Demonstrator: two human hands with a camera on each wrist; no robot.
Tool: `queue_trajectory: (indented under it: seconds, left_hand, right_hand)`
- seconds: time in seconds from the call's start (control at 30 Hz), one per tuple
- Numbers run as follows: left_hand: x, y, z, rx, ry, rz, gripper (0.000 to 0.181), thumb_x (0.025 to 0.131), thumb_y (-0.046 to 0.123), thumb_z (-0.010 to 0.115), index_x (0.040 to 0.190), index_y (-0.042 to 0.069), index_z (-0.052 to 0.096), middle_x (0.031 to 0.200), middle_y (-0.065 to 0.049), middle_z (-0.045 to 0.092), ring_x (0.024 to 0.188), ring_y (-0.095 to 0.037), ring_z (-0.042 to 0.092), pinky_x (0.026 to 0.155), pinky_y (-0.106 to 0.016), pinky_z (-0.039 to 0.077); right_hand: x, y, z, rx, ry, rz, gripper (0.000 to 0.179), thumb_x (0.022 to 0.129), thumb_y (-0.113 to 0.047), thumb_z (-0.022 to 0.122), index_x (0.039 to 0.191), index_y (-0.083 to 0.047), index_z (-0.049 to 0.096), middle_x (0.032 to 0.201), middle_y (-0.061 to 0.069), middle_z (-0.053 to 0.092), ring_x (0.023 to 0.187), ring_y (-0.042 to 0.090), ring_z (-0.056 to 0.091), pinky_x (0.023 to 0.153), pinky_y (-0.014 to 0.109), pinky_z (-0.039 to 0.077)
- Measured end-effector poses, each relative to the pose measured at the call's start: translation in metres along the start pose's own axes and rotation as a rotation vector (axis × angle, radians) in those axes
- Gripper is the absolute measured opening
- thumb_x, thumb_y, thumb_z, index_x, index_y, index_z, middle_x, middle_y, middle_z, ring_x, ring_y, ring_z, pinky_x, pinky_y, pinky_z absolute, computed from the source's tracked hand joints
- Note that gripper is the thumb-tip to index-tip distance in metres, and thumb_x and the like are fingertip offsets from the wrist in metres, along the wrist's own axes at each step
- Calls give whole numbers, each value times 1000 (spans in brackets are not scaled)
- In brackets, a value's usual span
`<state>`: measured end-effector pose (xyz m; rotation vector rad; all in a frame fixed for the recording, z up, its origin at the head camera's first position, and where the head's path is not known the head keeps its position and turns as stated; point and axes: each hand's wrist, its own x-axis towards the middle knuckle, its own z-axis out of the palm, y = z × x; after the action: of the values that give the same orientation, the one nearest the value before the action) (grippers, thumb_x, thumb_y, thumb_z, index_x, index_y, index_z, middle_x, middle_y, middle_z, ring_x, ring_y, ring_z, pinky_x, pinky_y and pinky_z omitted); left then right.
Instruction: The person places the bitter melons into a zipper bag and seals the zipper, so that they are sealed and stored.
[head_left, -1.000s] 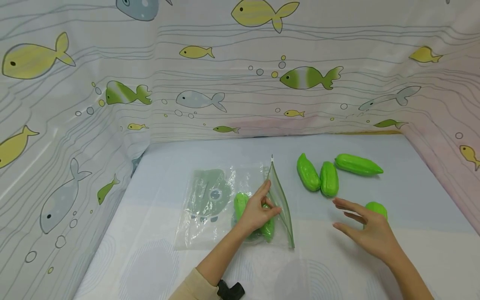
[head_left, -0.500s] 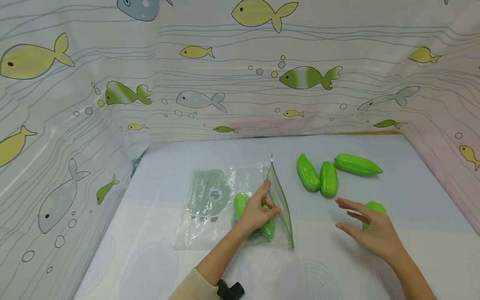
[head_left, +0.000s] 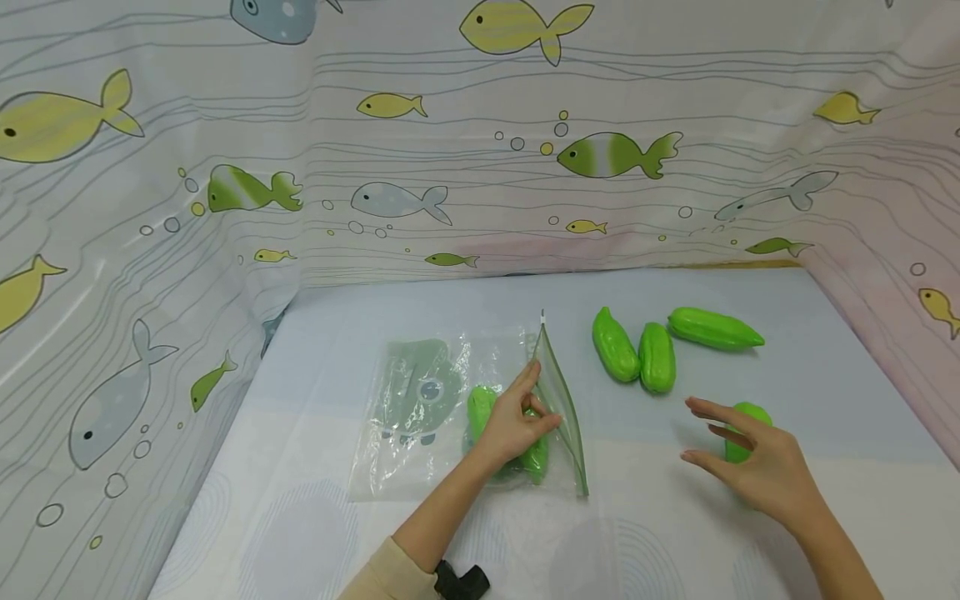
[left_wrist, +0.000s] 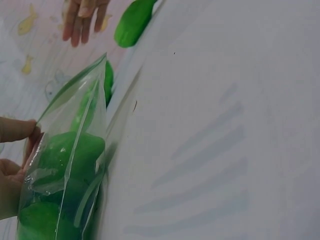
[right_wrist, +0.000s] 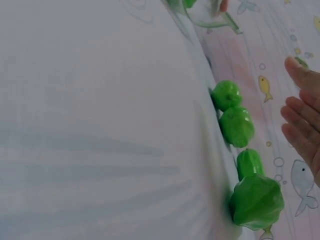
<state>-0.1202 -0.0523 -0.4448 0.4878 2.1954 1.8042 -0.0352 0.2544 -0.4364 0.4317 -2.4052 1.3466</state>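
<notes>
In the head view, pinched the clear zip bag (head_left: 375,475) near its mouth (head_left: 574,423) with the left hand (head_left: 517,421), green fruits (head_left: 480,407) inside; held the right hand (head_left: 761,467) spread near four loose fruits (head_left: 658,358) on the desk (head_left: 645,500). At left wrist, gripped the bag. At right wrist, held the hand apart from the fruits.

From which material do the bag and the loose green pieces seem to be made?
Bag: thin, glossy, clear plastic film, judging by its wrinkles, highlights and see-through sides. Loose green pieces: smooth, shiny surface with even bright colour, perhaps moulded plastic or coated foam; the look leaves it open.
</notes>
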Motion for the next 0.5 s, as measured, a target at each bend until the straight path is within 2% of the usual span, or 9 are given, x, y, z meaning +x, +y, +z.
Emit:
queue_trajectory:
  seconds: [0.23,0.4,0.5]
  left_hand:
    - [0,0,0,-7,0,-4,84,81,-5,73,149,-4,24,158,-17,15,80,-22,62,64,-14,52]
    - [0,0,0,-4,-5,-4,85,81,-5,73,150,-3,23,158,-16,14,81,-24,62,64,-14,52]
    - [0,-1,0,-7,-8,-8,85,82,-4,72,150,-2,22,159,-16,14,81,-24,62,63,-13,51]
  right_hand:
    - [1,-11,-2,2,17,18,72,53,18,85,120,5,63,115,-10,66,107,-1,58,84,13,49]
    - [-3,3,-3,-4,22,-7,74,52,17,86,121,3,64,116,-4,67,107,0,59,85,14,49]
    - [-5,6,-4,-17,38,4,73,52,16,86,121,2,64,115,-5,67,107,-1,59,85,13,49]
